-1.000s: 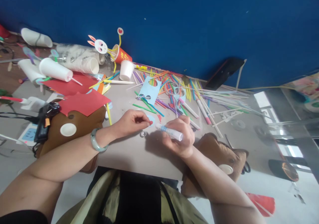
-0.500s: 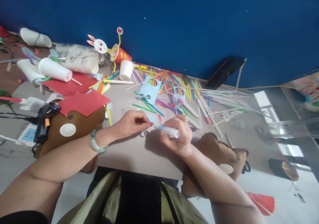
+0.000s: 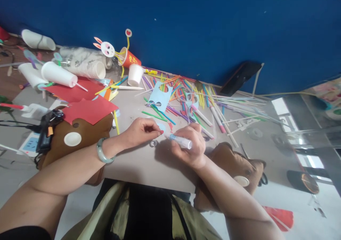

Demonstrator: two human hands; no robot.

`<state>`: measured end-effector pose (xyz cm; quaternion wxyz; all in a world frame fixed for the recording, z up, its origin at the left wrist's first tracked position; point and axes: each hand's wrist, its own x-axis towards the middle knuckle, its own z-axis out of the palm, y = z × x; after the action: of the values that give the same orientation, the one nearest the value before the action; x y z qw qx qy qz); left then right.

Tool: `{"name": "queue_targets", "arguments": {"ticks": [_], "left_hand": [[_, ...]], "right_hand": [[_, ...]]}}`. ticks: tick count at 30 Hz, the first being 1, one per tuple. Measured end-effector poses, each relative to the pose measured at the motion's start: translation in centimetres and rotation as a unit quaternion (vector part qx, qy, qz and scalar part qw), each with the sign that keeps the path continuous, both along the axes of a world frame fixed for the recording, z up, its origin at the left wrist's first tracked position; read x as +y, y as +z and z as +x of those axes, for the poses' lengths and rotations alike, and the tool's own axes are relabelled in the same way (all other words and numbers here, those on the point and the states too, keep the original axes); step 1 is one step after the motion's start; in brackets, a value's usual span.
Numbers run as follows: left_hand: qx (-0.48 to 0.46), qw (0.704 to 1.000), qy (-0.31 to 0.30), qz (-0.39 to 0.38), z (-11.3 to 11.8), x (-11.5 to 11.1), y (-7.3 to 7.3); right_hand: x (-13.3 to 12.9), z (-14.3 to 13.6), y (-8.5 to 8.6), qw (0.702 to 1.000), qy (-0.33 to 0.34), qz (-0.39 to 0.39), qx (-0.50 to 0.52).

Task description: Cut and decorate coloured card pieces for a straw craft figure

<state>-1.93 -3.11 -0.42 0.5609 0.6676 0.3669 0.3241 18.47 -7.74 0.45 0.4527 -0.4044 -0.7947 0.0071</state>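
Observation:
My left hand (image 3: 144, 130) is closed in a pinch on a small red paper piece (image 3: 161, 132). Wrapped around a white glue tube (image 3: 181, 140) with a blue label is my right hand (image 3: 192, 144). The tube's narrow end points left, close to the red piece; I cannot tell if they touch. Behind the fingertips lies a light blue paper circle (image 3: 161, 127), partly covered, with a red scrap (image 3: 170, 126) beside it. A small clear round object (image 3: 153, 143) rests on the table just below my left fingers.
A cut blue sheet (image 3: 163, 98) and many coloured straws (image 3: 183, 90) lie farther back. Red paper (image 3: 90, 109) is at left, near white paper cups (image 3: 58, 74). A rabbit figure (image 3: 107, 49) leans by a red cup (image 3: 132, 59). Brown cushions (image 3: 231, 165) flank my arms.

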Motion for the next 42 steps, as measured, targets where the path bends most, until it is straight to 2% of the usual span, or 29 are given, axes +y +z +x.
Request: {"name": "queue_targets", "arguments": {"ticks": [6, 12, 18, 24, 28, 31, 36, 42], "left_hand": [[0.007, 0.999, -0.015, 0.031, 0.17, -0.16, -0.26], [0.001, 1.000, 0.003, 0.028, 0.07, 0.05, -0.26], [0.002, 0.999, 0.004, 0.038, 0.08, 0.02, -0.36], [-0.004, 0.999, 0.016, 0.034, 0.01, 0.12, -0.33], [0.000, 0.999, 0.021, 0.041, 0.09, 0.13, -0.47], [-0.007, 0.999, 0.014, 0.034, 0.04, 0.12, -0.37], [-0.023, 0.999, 0.022, 0.008, -0.08, 0.31, -0.26], [-0.015, 0.999, 0.032, 0.010, 0.16, 0.17, -0.48]], "right_hand": [[0.06, -0.13, 0.18, 0.999, 0.028, -0.032, -0.026], [-0.01, 0.03, 0.22, 1.000, 0.002, -0.020, -0.013], [0.03, -0.04, 0.26, 0.998, 0.027, -0.044, -0.022], [-0.01, -0.05, 0.22, 1.000, -0.001, -0.012, -0.009], [-0.02, -0.18, 0.22, 0.999, 0.011, -0.035, -0.021], [0.06, -0.12, 0.16, 0.998, 0.008, -0.044, -0.035], [0.01, 0.02, 0.11, 1.000, -0.014, -0.009, 0.003], [0.12, -0.22, 0.00, 1.000, 0.008, -0.026, -0.011]]}}
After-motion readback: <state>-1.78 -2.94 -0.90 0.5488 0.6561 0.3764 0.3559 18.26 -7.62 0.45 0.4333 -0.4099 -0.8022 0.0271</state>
